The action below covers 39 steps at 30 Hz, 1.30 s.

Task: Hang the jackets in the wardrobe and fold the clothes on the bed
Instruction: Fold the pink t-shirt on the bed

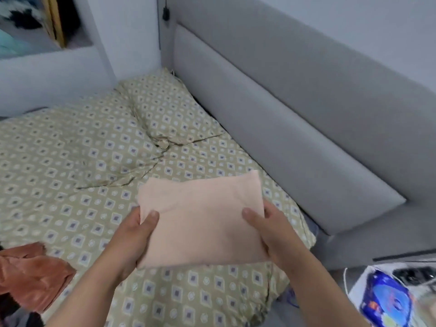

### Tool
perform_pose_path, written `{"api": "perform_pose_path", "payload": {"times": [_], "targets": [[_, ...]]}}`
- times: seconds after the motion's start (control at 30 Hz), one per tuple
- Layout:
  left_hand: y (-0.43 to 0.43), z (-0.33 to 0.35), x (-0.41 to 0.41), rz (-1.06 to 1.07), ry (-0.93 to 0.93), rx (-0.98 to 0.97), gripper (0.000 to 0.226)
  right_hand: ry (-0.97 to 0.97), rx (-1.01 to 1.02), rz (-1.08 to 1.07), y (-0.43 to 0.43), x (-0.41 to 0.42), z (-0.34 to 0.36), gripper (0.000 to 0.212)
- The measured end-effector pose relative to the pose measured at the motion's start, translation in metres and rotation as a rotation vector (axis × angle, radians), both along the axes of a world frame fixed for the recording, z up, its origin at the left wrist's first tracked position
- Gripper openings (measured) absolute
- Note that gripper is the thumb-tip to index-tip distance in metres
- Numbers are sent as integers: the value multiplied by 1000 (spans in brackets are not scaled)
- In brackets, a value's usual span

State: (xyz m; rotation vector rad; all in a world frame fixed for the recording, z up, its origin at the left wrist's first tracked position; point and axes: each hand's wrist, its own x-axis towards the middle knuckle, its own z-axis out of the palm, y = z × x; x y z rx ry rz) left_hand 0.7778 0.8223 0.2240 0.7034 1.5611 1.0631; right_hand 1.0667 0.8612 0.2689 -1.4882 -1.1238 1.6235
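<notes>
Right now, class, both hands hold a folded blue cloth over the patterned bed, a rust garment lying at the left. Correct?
No: the head view shows the cloth is pale peach, not blue. Left hand and right hand hold it over the bed; rust garment at left.

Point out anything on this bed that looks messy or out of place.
The rust-orange garment lies crumpled and unfolded at the near left. The patterned sheet is creased beside the pillow. The peach cloth, held by the left hand and right hand, looks neatly folded.
</notes>
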Motion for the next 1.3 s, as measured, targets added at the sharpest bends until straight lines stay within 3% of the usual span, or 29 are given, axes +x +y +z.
{"api": "perform_pose_path", "payload": {"times": [0.1, 0.17, 0.3, 0.43, 0.57, 0.63, 0.93, 1.03, 1.17, 1.3], "targets": [[-5, 44, 23, -104, -77, 50, 15, 22, 59, 18, -30, 20, 53, 52], [-9, 71, 38, -206, -153, 69, 16, -13, 119, -77, -55, 34, 84, 55], [-18, 117, 80, -414, -242, 130, 44, 2, 141, -305, -116, 71, 131, 43], [-26, 157, 144, -567, -229, 243, 32, 57, 75, -575, -184, 118, 170, 21], [-40, 186, 209, -711, -162, 361, 30, -213, 169, -822, -248, 156, 198, 17], [-58, 200, 248, -765, -174, 395, 25, -249, 208, -969, -295, 174, 208, 17], [-215, 257, 393, -1239, -371, 399, 17, -117, 362, -1403, -531, 206, 254, 34], [-281, 269, 427, -1382, -411, 435, 26, -198, 383, -1550, -606, 195, 268, 35], [-361, 281, 458, -1537, -490, 443, 18, -291, 371, -1753, -691, 173, 282, 23], [-437, 297, 475, -1657, -542, 467, 16, -344, 362, -1887, -760, 148, 300, 23]]}}
